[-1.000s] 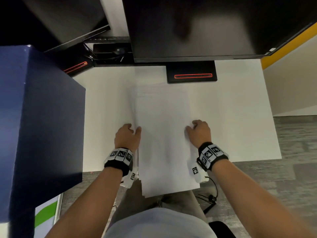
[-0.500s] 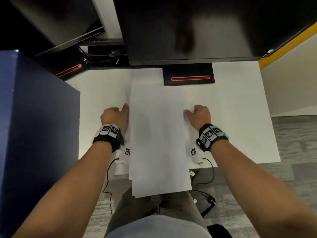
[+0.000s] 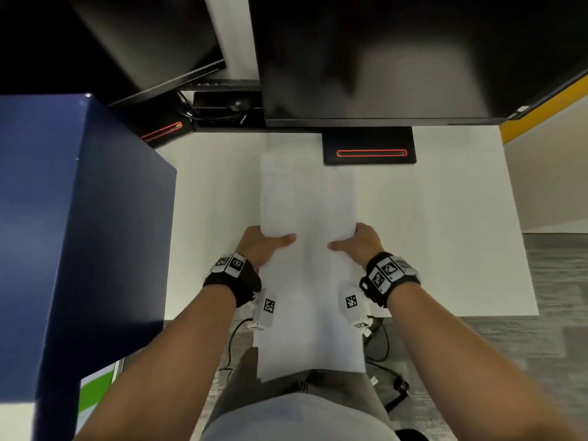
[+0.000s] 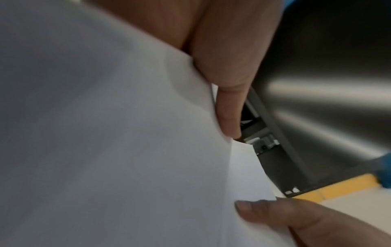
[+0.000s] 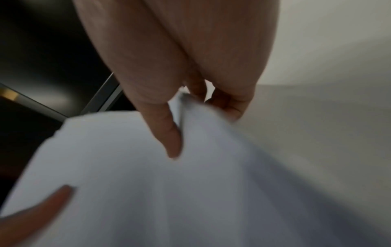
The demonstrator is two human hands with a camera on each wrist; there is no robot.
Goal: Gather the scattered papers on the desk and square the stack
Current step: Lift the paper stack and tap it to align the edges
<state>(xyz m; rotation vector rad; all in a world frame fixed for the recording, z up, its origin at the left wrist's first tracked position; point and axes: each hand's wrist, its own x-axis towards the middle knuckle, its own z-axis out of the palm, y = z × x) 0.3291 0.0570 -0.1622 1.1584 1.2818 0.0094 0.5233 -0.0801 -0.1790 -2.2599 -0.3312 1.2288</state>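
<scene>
Since earlier, we lift stack (image 3: pixel 307 249) off desk (image 3: pixel 445 218); left hand (image 3: pixel 259 246), right hand (image 3: pixel 361 243) pinching sides. Gathered; squaring left.

The head view is bright and clear but bends at the edges; both wrist views are dim and blurry, with shiny glare streaks in the left one

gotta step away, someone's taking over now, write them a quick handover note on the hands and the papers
Left hand grips the left edge of the paper stack, thumb on top. Right hand grips the right edge the same way. The stack is gathered into one pile, its near end hanging past the front of the white desk. Done: gathering. Left: edges in the left wrist view look slightly uneven, so tap square and lay it down.
</scene>
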